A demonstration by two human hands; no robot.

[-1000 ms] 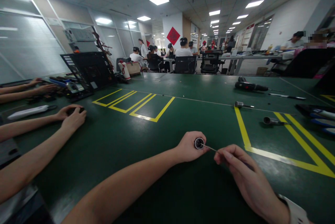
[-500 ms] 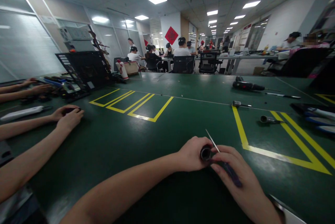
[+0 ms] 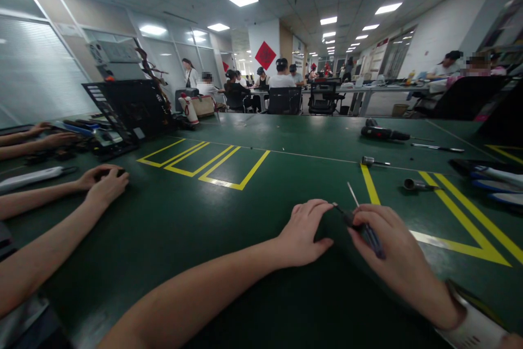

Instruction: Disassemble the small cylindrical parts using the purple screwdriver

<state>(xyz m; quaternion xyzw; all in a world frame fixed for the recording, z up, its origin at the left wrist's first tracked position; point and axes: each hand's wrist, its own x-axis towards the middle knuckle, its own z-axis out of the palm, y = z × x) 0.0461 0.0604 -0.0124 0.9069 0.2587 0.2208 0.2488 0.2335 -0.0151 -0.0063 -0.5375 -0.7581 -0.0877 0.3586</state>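
Note:
My left hand (image 3: 304, 232) rests on the green mat (image 3: 229, 218), fingers and thumb curled in a C around a small dark cylinder (image 3: 329, 229) that hardly stands out from the mat. My right hand (image 3: 392, 251) is right beside it, closed on a thin screwdriver (image 3: 363, 226) with a dark blue handle. The metal shaft sticks up and away from me.
A co-worker's hands (image 3: 104, 183) press on a small black thing at the left, near a white pen-shaped tool (image 3: 32, 177) and an open black case (image 3: 134, 106). An electric screwdriver (image 3: 382, 133), metal bits (image 3: 412, 184) and blue-handled tools (image 3: 490, 180) lie at the right. Yellow tape lines mark the mat.
The screwdriver tip left the cylinder's open end and swung upward. My left hand turned over, so the cylinder's end no longer faces me. Both hands moved slightly away from me.

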